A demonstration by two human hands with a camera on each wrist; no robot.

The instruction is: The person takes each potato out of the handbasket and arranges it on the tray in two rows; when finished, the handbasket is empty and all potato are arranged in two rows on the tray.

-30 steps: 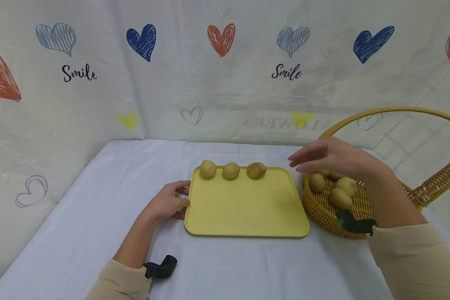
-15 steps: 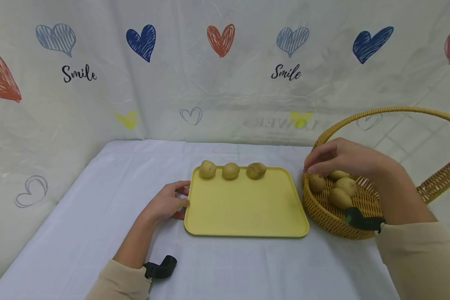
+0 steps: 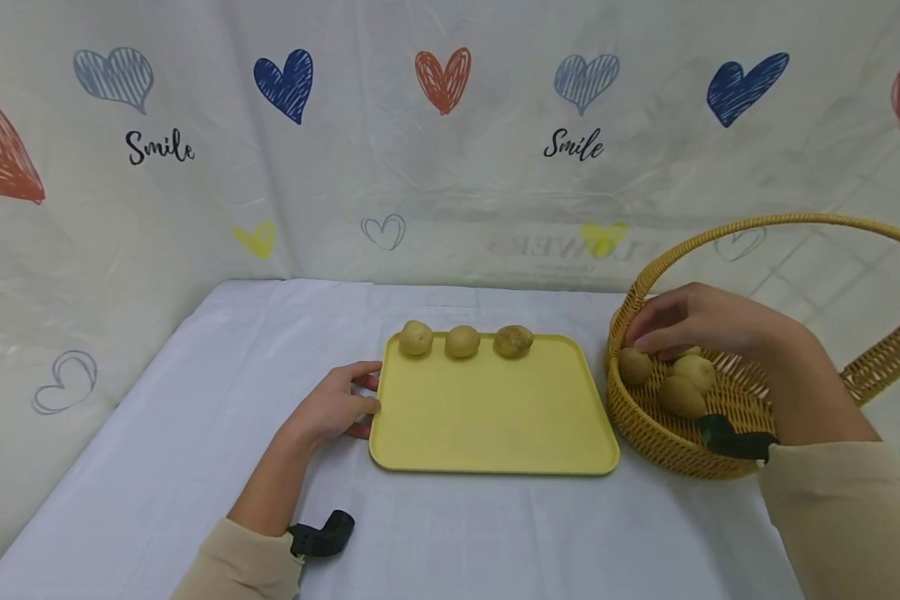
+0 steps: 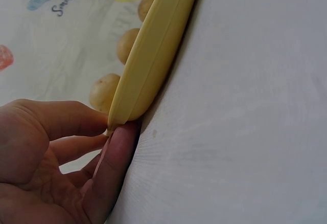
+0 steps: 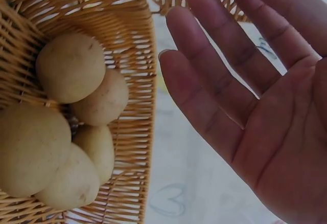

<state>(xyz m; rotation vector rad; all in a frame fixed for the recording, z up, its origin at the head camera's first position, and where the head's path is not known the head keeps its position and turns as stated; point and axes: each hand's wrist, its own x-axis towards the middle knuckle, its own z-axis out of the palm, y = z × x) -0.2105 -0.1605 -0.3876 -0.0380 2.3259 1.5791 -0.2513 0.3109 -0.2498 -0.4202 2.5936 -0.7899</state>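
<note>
Potatoes (image 3: 682,397) sit bunched in the left part of the wicker basket (image 3: 645,437), bare weave opening to their right, and over the far-left rim, below the arching handle (image 3: 817,218), hangs the right hand (image 3: 708,321), fingers relaxed and released, grasping nothing! Just beside the basket lies the yellow tray (image 3: 487,417), three more potatoes (image 3: 462,342) lined along its far edge with plenty of smooth surface running down to the near rim. Over at its left edge, the left hand (image 3: 337,404) pinches the rim, white cloth (image 3: 435,533) stretching out in front.
</note>
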